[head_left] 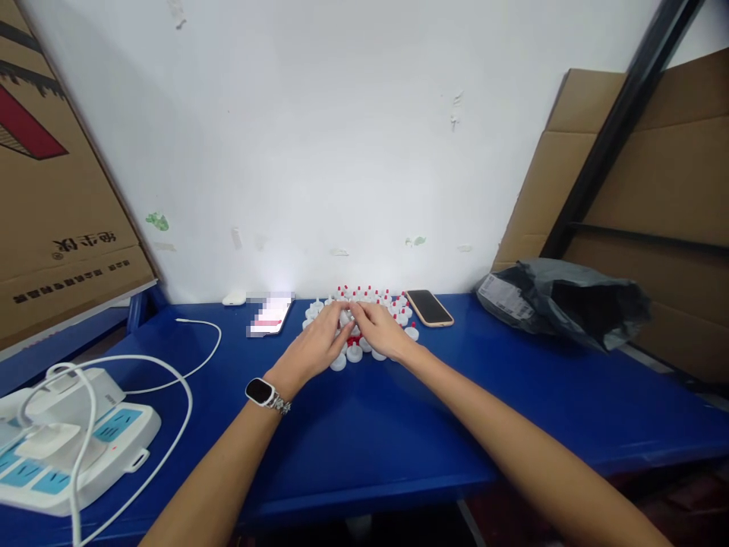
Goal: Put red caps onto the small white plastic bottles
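Note:
My left hand [319, 342], with a watch [260, 391] on its wrist, and my right hand [380, 328] meet above a cluster of small white nozzle caps. Between the fingers shows part of a white nozzle cap [345, 317], which my left hand grips. The fingertips of my right hand are pinched together against it; what they hold is hidden. Caps with red tips [403, 313] stand mostly behind and to the right. At the left and front are white caps [354, 352] without red tips. Small red pieces [354, 339] lie under my hands.
On the blue table [364, 448], a lit phone [273, 313] lies left of the caps and a dark-screened phone [430, 308] right. A grey plastic bag [569, 300] sits at the right. A power strip [114, 448] with a looping white cable [185, 403] occupies the left.

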Demonstrator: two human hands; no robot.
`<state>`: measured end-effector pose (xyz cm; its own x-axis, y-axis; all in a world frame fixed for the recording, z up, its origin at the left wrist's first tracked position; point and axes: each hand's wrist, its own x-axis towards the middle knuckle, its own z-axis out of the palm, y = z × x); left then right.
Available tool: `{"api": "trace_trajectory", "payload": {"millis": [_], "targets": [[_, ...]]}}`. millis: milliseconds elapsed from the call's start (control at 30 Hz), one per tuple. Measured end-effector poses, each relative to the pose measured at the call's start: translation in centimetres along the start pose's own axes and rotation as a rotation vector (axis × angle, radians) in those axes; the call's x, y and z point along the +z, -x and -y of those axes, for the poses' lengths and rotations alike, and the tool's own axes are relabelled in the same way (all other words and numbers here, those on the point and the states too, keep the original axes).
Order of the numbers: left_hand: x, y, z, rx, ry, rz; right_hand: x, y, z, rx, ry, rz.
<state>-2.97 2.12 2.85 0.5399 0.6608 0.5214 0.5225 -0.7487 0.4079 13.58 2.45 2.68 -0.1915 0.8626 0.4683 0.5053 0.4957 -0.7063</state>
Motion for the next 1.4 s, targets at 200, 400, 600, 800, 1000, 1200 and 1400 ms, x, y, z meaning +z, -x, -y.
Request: {"api": "trace_trajectory", "payload": {"millis": [200, 400, 600, 800, 1000, 1200, 1400], "targets": [[0.4, -0.8, -0.8, -0.13, 0.132, -0.1, 1.0, -0.4, 1.3, 0.09, -0.162, -0.187], [-3.0, -0.2, 2.1, -0.335, 0.158, -0.339, -2.5, -0.8, 0.0, 0.113, 0.108, -0.488], [-3.1, 0.2, 3.6, -0.258, 0.135, -0.039, -0.1, -0.8, -1.6, -0.084, 0.542, 0.042], [-3.5, 0.6, 3.7, -0.252, 0.262, 0.118, 0.6, -0.3, -1.4, -0.088, 0.436, 0.028], [-3.8, 0.9, 3.5, -0.225, 0.288, 0.175, 0.9, 0.7, 0.4, -0.121, -0.01, 0.082], [-4.2, 1.3, 4.4, -0.273, 0.139, 0.263, 2.5, 1.0, 1.5, -0.094, -0.084, 0.182], [-3.4, 1.8, 5.0, -0.408, 0.149, 0.408, 1.8, 0.6, 0.9, -0.149, 0.098, 0.107]]}}
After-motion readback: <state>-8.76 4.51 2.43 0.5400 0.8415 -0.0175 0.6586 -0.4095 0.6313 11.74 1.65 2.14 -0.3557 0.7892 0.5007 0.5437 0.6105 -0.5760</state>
